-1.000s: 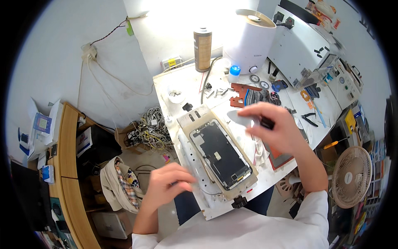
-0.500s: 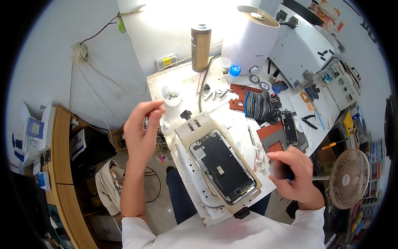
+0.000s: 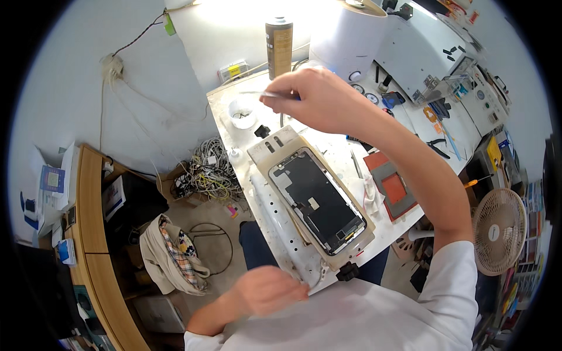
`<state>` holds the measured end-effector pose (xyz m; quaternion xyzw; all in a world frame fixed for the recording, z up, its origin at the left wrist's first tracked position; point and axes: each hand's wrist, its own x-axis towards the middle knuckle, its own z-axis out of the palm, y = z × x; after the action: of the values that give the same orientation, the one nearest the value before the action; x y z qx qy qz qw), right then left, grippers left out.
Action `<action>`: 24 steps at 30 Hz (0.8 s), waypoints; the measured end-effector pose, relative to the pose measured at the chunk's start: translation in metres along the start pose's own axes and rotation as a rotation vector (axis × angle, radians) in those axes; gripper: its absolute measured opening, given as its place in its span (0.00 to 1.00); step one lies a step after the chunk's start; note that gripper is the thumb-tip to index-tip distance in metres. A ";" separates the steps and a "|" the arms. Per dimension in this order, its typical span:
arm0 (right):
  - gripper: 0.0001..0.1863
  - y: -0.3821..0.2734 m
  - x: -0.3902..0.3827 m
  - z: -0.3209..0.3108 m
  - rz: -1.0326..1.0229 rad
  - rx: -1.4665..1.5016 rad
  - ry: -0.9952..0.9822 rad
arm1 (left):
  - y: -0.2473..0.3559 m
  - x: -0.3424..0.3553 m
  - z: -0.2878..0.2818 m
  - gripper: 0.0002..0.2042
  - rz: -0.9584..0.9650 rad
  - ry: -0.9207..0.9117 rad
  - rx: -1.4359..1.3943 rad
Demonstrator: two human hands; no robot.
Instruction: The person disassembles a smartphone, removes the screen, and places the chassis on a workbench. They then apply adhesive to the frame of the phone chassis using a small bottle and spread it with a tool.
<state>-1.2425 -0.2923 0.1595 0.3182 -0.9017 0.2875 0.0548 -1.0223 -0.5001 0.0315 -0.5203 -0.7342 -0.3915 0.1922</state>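
My right hand (image 3: pixel 316 96) is closed on a thin metal tool (image 3: pixel 275 94), held over the back of the bench beside a white cup (image 3: pixel 242 117) with small bits inside; which kind of tool is hard to tell. My left hand (image 3: pixel 266 292) is low at the bench's near edge, its fingers smeared by motion. Between them an opened phone screen assembly (image 3: pixel 310 193), black with a pale patch, lies in a beige metal holder (image 3: pixel 266 149) with black knobs. A red-and-grey mat (image 3: pixel 401 200) is right of the holder, near a white tissue (image 3: pixel 372 196).
A tall spray can (image 3: pixel 279 44), a white cylindrical appliance (image 3: pixel 345 41) and white machines (image 3: pixel 421 52) line the bench's back. Pliers (image 3: pixel 439 149) and small tools lie at the right. Around are a fan (image 3: pixel 497 231), tangled cables (image 3: pixel 211 169), a draped coat (image 3: pixel 161 257) and a wooden cabinet (image 3: pixel 91 216).
My right hand has moved from the bench's right side up and left to beside the cup. My left hand rose toward the cup half a second ago and has since dropped to the near edge.
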 end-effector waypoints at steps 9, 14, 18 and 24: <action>0.12 -0.023 -0.180 -0.012 -0.231 -0.101 0.431 | -0.100 0.037 -0.067 0.08 -0.561 0.354 0.181; 0.16 -0.026 -0.279 0.034 -0.095 -0.053 0.507 | -0.165 0.110 -0.089 0.12 -0.496 -0.024 -0.096; 0.18 -0.018 -0.309 0.045 0.097 -0.086 0.690 | -0.168 0.115 -0.101 0.11 -0.588 -0.229 -0.189; 0.19 -0.009 -0.308 0.033 0.095 -0.067 0.677 | -0.119 0.061 -0.118 0.11 -0.832 -0.050 -0.229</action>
<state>-0.9909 -0.1492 0.0493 0.1605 -0.8552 0.3492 0.3478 -1.1695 -0.5726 0.1020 -0.2074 -0.8376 -0.5019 -0.0586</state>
